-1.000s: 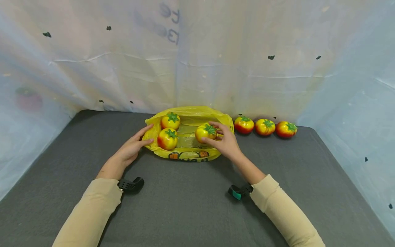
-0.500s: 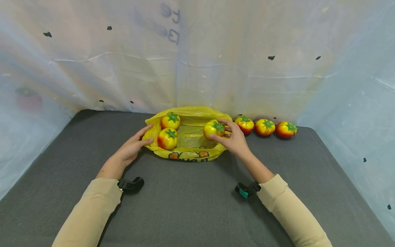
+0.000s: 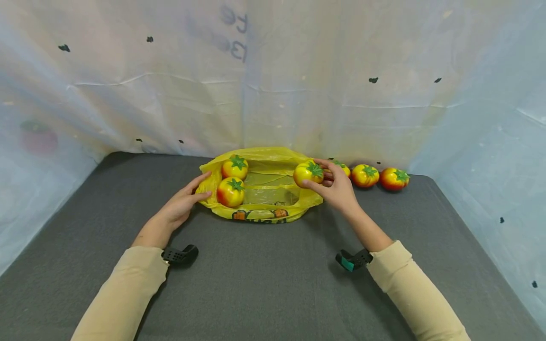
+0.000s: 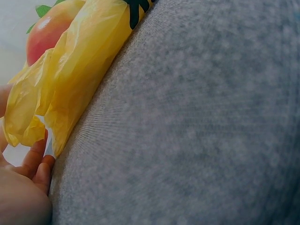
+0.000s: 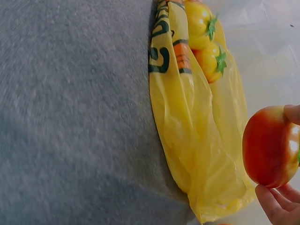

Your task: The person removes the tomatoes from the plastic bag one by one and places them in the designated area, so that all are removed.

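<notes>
Right hand (image 3: 338,188) grips 1 tomato (image 3: 306,174) over the right end of the yellow bag (image 3: 261,214).
Left hand (image 3: 181,203), thumb and fingers apart, touches the bag's long-axis left end, near 2 inner tomatoes (image 3: 231,192); 3 outer tomatoes (image 3: 365,176) lie right of it, nearer the right hand.

A: Support surface?
B: Table (image 3: 260,284), dark grey, fabric-like top; far right corner rounded.
A: Lying directly on it?
B: First item: yellow plastic bag (image 3: 264,214), near the middle of the far edge. Mouth open, long side roughly parallel to that edge, printed wall facing the near side.
A: Second entry?
B: Three tomatoes, red and yellow with green tops, in a row along the far edge, right of the bag. Left tomato (image 3: 344,170) partly hidden; middle tomato (image 3: 365,176) just beside it; right tomato (image 3: 393,180) nearest the far right corner.
</notes>
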